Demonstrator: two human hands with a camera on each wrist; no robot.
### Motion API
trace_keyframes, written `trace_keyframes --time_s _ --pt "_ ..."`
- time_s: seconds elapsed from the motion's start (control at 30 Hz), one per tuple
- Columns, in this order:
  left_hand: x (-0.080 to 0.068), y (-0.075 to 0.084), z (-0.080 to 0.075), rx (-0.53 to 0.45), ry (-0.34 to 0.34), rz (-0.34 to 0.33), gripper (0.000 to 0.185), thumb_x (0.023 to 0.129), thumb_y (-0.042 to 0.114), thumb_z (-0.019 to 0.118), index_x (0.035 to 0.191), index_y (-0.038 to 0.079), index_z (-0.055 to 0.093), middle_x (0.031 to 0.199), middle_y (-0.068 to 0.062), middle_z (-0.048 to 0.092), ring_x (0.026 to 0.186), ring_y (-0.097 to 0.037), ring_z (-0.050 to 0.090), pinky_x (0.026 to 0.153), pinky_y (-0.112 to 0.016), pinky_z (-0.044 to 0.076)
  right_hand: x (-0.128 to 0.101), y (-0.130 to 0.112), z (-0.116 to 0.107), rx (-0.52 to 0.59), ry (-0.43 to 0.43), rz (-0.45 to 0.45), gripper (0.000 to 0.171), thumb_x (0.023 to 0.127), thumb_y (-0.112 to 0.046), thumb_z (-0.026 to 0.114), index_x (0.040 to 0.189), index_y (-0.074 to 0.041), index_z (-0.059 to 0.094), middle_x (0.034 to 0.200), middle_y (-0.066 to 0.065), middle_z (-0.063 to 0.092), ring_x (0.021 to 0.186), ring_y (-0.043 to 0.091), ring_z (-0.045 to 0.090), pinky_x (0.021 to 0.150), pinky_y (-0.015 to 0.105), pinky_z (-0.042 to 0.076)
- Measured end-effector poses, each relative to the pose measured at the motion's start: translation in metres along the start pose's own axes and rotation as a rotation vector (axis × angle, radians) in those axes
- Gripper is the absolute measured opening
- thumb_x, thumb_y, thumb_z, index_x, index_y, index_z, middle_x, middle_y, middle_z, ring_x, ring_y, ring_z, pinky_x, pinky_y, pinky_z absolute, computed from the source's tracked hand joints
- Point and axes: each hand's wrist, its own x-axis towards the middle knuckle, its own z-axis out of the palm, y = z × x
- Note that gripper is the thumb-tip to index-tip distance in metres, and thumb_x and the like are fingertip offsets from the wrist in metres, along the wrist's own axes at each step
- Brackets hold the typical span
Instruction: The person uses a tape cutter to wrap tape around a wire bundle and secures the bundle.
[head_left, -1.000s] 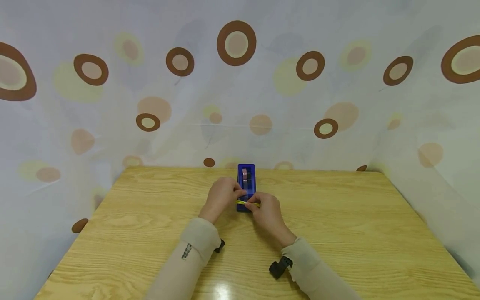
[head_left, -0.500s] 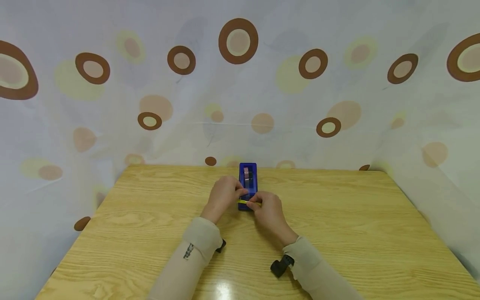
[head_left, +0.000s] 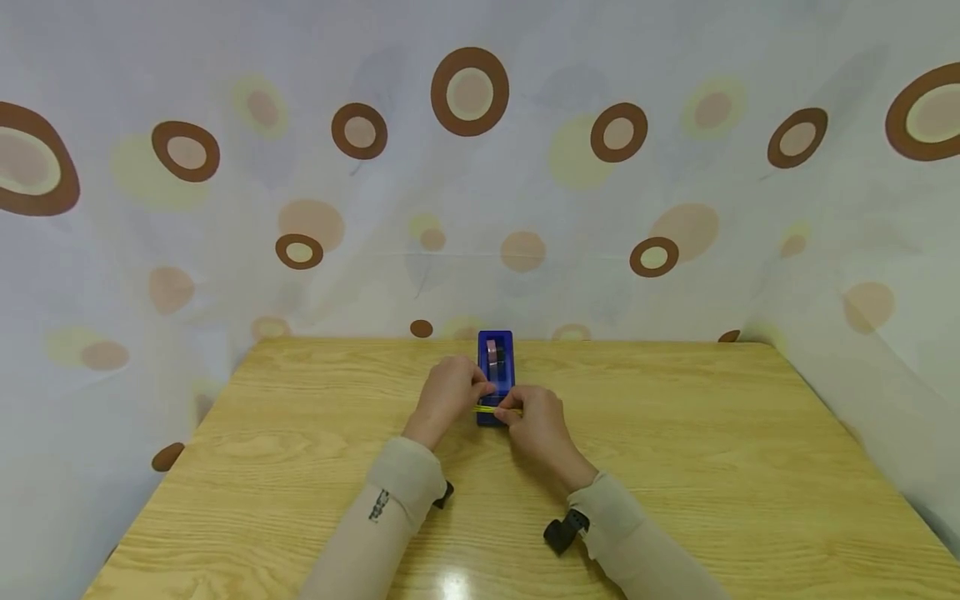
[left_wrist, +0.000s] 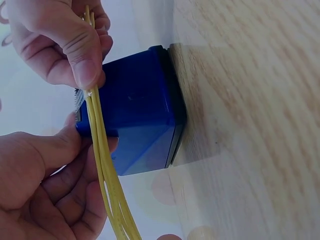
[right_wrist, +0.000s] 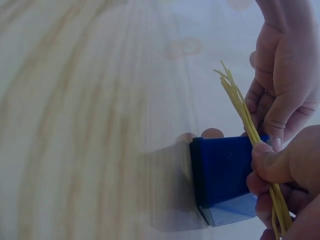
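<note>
A blue tape dispenser (head_left: 497,402) with a pinkish roll core stands at the back of the wooden table. My right hand (head_left: 537,417) pinches a bundle of thin yellow wires (right_wrist: 241,104) between thumb and fingers, crosswise over the dispenser's front end. Beside it, my left hand (head_left: 448,392) holds that front end, its thumb close to the serrated cutter (left_wrist: 78,112). In the left wrist view, a short bit of clear tape (left_wrist: 79,98) shows between the cutter and the wires. The wires fan out loosely past the right hand's fingers.
The wooden table (head_left: 697,450) extends on both sides of the hands. A pale curtain (head_left: 480,183) with brown circles hangs right behind the table's far edge. A black wrist strap (head_left: 567,529) sits on the right forearm.
The head view shifts slightly. Both hands, the yellow wires and the tape dispenser keep nearly the same places relative to each other.
</note>
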Motion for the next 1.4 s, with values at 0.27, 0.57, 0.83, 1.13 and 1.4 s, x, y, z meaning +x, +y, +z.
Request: trace_keyframes --time_s 0.27,0.57,0.83,1.13,1.4 --pt "-0.001 0.003 -0.001 -0.006 0.001 -0.013 0.020 0.090 0.024 0.074 0.075 0.012 0.079 0.075 0.002 0.069 0.058 -0.009 0.056 0.055 -0.024 0.047 0.001 0.003 -0.002 0.000 -0.024 -0.035 0.018 0.086 -0.007 0.077 0.070 -0.013 0.071 0.071 -0.007 0.065 0.067 0.012 0.056 0.065 0.034 0.045" --pt "0.002 0.005 0.001 0.000 -0.004 -0.006 0.018 0.091 0.022 0.074 0.078 0.010 0.079 0.075 0.002 0.068 0.057 -0.009 0.056 0.055 -0.023 0.046 0.002 0.005 -0.005 -0.104 -0.025 -0.105 0.022 0.084 -0.007 0.079 0.066 -0.016 0.069 0.067 -0.009 0.064 0.064 0.013 0.056 0.080 0.048 0.046" --pt "0.002 0.004 0.000 -0.010 -0.011 -0.031 0.020 0.089 0.024 0.075 0.074 0.011 0.078 0.068 0.004 0.066 0.055 -0.009 0.054 0.055 -0.024 0.045 -0.001 0.012 -0.008 0.014 -0.139 -0.065 0.016 0.084 -0.004 0.078 0.071 -0.011 0.074 0.071 -0.006 0.067 0.069 0.011 0.059 0.068 0.036 0.051" --pt "-0.006 0.002 -0.003 -0.061 0.000 -0.050 0.019 0.089 0.025 0.075 0.080 0.010 0.081 0.072 0.001 0.069 0.054 -0.009 0.051 0.052 -0.022 0.041 -0.003 0.005 -0.010 0.086 -0.225 -0.012 0.013 0.089 -0.007 0.073 0.077 -0.007 0.076 0.076 -0.004 0.068 0.074 0.012 0.060 0.071 0.035 0.052" --pt "-0.019 -0.005 -0.008 -0.034 0.054 -0.045 0.034 0.092 0.025 0.072 0.061 0.010 0.072 0.059 0.005 0.057 0.050 -0.010 0.044 0.050 -0.025 0.036 -0.004 -0.002 -0.017 0.093 -0.254 -0.008 0.010 0.090 -0.005 0.072 0.082 -0.004 0.076 0.081 -0.002 0.068 0.083 0.015 0.063 0.080 0.041 0.053"
